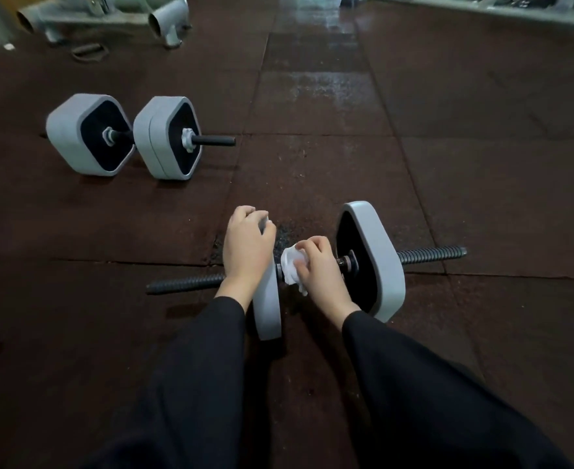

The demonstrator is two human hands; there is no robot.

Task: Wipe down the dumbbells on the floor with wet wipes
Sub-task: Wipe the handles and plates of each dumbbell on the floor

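A grey-and-black dumbbell (376, 262) with a threaded black bar lies across the dark floor in front of me. My left hand (246, 247) grips the top edge of its left grey plate (268, 309). My right hand (319, 269) holds a crumpled white wet wipe (290, 265) and presses it on the handle between the two plates. The handle itself is hidden under the wipe and hand. A second grey dumbbell (123, 138) stands on the floor to the far left, untouched.
Dark rubber floor tiles (481, 164) with seams cover the area, with a wet sheen further ahead. A grey metal machine base (102, 18) and a black strap handle (87, 50) sit at the far left. A pale frame (515, 8) runs along the top right.
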